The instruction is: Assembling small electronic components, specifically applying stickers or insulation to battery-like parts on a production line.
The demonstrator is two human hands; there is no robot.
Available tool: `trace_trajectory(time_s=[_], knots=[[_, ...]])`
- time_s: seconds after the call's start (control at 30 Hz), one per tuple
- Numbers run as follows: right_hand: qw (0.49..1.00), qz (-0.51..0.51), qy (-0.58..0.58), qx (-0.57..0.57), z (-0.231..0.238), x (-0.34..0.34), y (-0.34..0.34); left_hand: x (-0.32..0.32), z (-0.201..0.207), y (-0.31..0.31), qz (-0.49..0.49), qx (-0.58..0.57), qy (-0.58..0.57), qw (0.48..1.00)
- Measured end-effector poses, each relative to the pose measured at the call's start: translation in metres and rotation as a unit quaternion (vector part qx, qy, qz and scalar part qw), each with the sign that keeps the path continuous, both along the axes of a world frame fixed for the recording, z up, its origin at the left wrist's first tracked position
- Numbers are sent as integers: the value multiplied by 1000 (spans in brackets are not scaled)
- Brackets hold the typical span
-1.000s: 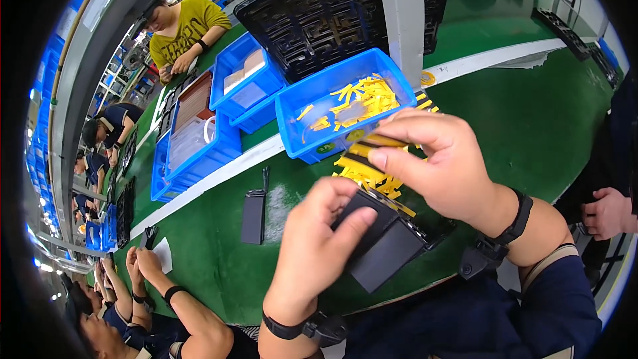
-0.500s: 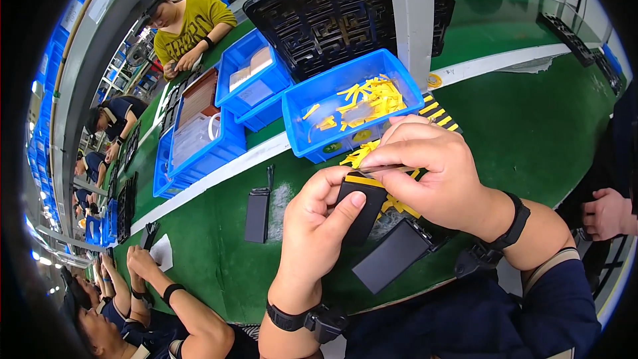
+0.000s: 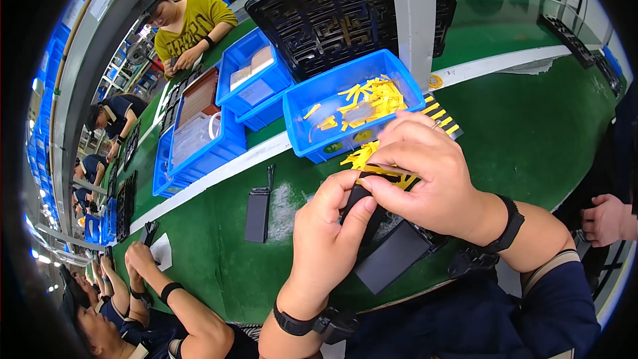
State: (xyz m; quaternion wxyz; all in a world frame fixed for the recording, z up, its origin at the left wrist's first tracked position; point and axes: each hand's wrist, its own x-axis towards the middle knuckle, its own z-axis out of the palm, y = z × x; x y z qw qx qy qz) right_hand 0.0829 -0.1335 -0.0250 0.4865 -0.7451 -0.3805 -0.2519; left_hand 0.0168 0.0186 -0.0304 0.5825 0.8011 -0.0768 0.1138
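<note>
My left hand (image 3: 325,229) is closed around a flat black rectangular pack (image 3: 355,201), held tilted above the green bench. My right hand (image 3: 425,169) is at the pack's upper end, its thumb and fingers pinching a thin dark tweezer-like tool (image 3: 385,170), partly hidden by the fingers. The thumb presses at the pack's edge, where a bit of yellow shows. Beneath my hands lies a second black pack (image 3: 393,258) with dark leads. Yellow strips (image 3: 360,155) are heaped just beyond my fingers. Another black pack (image 3: 257,215) with leads lies to the left.
A blue bin (image 3: 312,151) with loose yellow strips stands beyond my hands, next to a grey post (image 3: 413,33). More blue bins (image 3: 229,90) stand at the far left, with a black moulded tray (image 3: 325,20) behind. Co-workers sit along the left; another person's hand (image 3: 608,218) is at the right edge.
My left hand has shifted slightly right and turned the pack, so less of its face shows. My right thumb has come down onto the pack's upper edge, over the yellow strip.
</note>
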Motion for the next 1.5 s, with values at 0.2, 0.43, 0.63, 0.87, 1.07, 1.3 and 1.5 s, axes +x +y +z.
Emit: trace_trajectory(time_s=[0.2,0.43,0.63,0.87,1.07,1.3,1.5], knots=[[996,34,-22,-81,7,9,-9,0,0,4,40,-91,-1,995],[969,-26,-195,-152,15,-6,-11,2,4,2,-9,-181,28,983],[994,-11,-108,-31,16,4,-11,1,4,4,-28,-245,60,967],[993,21,-106,-56,7,-4,-6,2,3,1,-11,-260,11,966],[993,85,-76,-35,13,-3,-6,-3,5,0,9,-27,-50,998],[999,15,-50,1,6,2,-6,1,7,8,-28,-285,18,958],[999,37,-33,1,6,2,-4,0,6,9,-37,-284,27,958]])
